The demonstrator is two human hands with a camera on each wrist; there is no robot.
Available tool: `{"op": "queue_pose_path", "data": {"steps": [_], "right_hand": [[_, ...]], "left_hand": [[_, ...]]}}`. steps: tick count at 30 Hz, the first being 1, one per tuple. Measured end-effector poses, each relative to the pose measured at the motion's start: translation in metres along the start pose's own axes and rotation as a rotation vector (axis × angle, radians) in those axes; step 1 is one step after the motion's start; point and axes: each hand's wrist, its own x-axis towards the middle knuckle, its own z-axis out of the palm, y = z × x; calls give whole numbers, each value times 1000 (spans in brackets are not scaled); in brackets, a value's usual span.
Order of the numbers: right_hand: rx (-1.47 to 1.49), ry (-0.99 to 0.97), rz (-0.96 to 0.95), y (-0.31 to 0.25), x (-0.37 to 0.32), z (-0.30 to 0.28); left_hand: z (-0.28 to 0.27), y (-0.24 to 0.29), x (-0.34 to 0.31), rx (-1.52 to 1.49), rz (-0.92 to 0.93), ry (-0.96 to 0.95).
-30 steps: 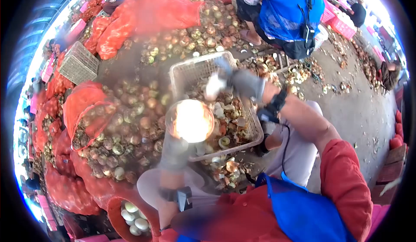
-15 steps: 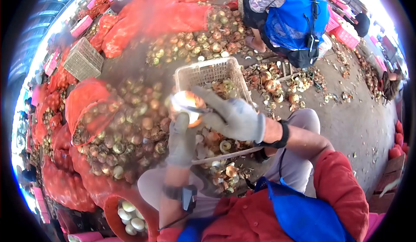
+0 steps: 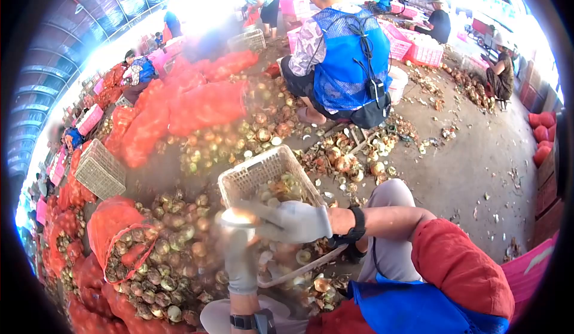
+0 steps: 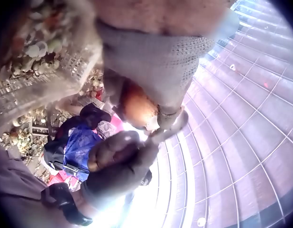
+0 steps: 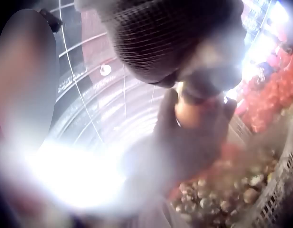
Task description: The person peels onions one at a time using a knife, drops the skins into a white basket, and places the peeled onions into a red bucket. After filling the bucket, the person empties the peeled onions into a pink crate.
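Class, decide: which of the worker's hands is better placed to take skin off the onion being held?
Probably the grey-knit-gloved right hand: it reaches in at the round, orange-brown onion. The grey-knit-gloved left hand grips that onion, so it is likely better used for steadying.

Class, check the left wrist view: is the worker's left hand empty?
No, the gloved left hand grips a rounded, orange-brown onion, visible beneath the glove.

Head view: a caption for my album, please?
Gloved left grip holding an onion, right grip close by, near a crate and loose onions.
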Motion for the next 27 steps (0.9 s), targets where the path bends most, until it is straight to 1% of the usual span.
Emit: {"op": "queue_pose_path", "data": {"steps": [1, 3, 4, 5, 6, 7, 8, 9, 10, 11, 12, 13, 14, 15, 16, 17, 18, 19, 20, 21, 22, 23, 25, 26, 27], "right_hand": [[10, 2, 5, -3, -5, -3], [-143, -381, 137, -13, 4, -23], [-64, -352, 357, -20, 17, -25], [-33, -157, 184, 11, 15, -21], [54, 15, 27, 35, 9, -4], [594, 62, 293, 56, -5, 6], [924, 68, 675, 36, 5, -9], [1261, 15, 596, 20, 10, -31], [1195, -59, 624, 11, 17, -41], [1174, 17, 594, 6, 18, -38], [883, 41, 539, 10, 15, -33], [591, 71, 469, 14, 13, -29], [512, 13, 460, 3, 17, -33], [433, -44, 453, -10, 17, -35], [291, 15, 304, -9, 11, -22], [170, -92, 364, -17, 13, -21], [84, -105, 342, -13, 11, -14], [-2, -118, 317, -7, 9, -9], [2, -115, 328, -4, 9, -9], [78, -136, 293, 1, 10, -10], [146, -152, 252, 6, 13, -12], [146, -147, 258, 8, 14, -9], [733, -26, 274, 11, 14, -3], [939, -93, 411, 9, 7, -8], [942, -98, 409, 6, 7, -19]], "left_hand": [[-4, -3, -2, 27, -66, 28], [-14, -17, 4, 11, -45, 64], [-17, -21, 6, -53, -40, 19], [-18, -22, 8, -119, -40, -25], [-20, -17, 2, -145, -56, -146], [-18, -9, -4, -73, -136, -152], [-22, -20, -12, -159, -134, -49], [-5, -2, -12, -85, -42, -140], [-4, -5, -5, -79, -45, -99], [-4, -8, 0, -76, -32, -75], [-6, -10, -2, -83, -34, -59], [-10, -11, -3, -117, -99, 27], [-15, -12, 0, -151, -156, 107], [-20, -13, 3, -153, -150, 112], [-25, -17, 4, -114, -159, 74], [-24, -17, 4, -71, -179, 31], [-18, -12, 1, -94, -255, 33], [-14, -12, 3, -89, -264, 23], [-12, -12, 3, -97, -245, 48], [-10, -12, 1, -104, -225, 77], [-11, -12, 3, -101, -226, 75], [-14, -14, 5, -116, -195, 70], [-20, -17, 6, -141, -174, 69], [-25, -16, 6, -124, -168, 42], [-27, -13, 6, -102, -161, 17]]}}
